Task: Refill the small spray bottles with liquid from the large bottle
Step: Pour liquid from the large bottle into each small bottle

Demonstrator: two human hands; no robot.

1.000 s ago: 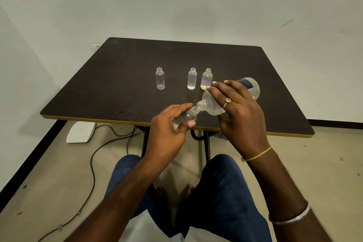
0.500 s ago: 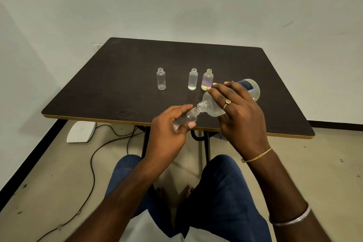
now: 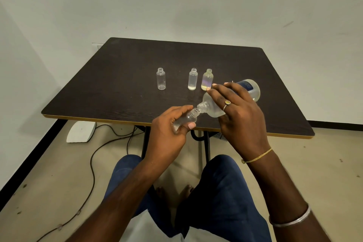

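Mid-pour, I'd say. My left hand (image 3: 167,133) wraps a tilted small bottle (image 3: 188,118) at the tabletop (image 3: 117,88) front edge. Its mouth meets the large bottle (image 3: 213,108), gripped and tipped down by my right hand (image 3: 240,118). Next: slow tip, mouths aligned, no spill. Behind, L to R: left bottle (image 3: 161,81) looks empty, middle bottle (image 3: 192,81) has a little clear liquid, right bottle (image 3: 207,81) yellowish liquid.

A dark wood-grain counter (image 3: 117,84) with a pale yellow edge band stands against plain off-white walls (image 3: 176,2) in an evenly lit room. Beneath it, black metal legs (image 3: 144,141) meet a beige floor (image 3: 49,179). Left of the counter, a black skirting strip (image 3: 29,155) lines the wall. A white wedge-shaped object (image 3: 81,131) and a dark cable (image 3: 92,165) lie below its near-left edge.
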